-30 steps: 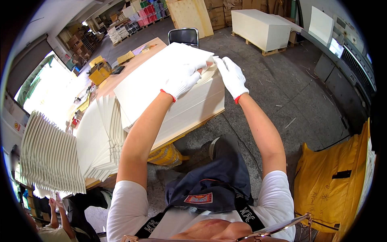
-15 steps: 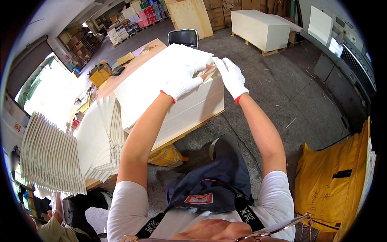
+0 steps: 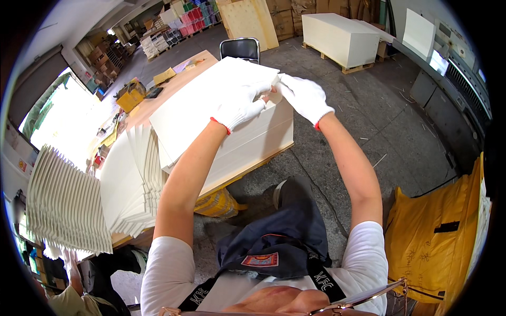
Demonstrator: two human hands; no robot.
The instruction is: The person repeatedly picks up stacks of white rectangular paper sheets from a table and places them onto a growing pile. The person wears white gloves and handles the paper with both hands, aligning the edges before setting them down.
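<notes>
On the tabletop [image 3: 174, 79], a thick white sheet stack [image 3: 211, 116] sits at the near right end, its side face overhanging toward the floor edge. Both hands in white gloves with red cuffs work its far right corner.

Left hand [image 3: 240, 105]: lies on top of the stack, fingers curled and closed down on the top sheets near the corner, thumb tucked toward the edge. Pinching or just pressing — can't tell for sure, looks like a grip on the top few sheets.

Right hand [image 3: 303, 97]: at the same corner from the right side, fingers narrow, bent onto the sheet edge. Fingertips of both hands nearly touch at the corner; a bit of brown shows between them, too small to identify.

Left of the stack: fanned sheets [image 3: 134, 179] spread stepwise along the tabletop, touching the stack's left side. Further left, a second fanned batch [image 3: 66, 200], bigger, ribbed look.

Far end of tabletop: yellow box [image 3: 130, 96] and small clutter. Black chair [image 3: 240, 48] just behind the tabletop. White block on a pallet [image 3: 340, 39] well apart, upper right. Yellow sack [image 3: 437, 237] at right, near the person's side. Another person's hand [image 3: 68, 260] shows lower left, below the fanned batch.
</notes>
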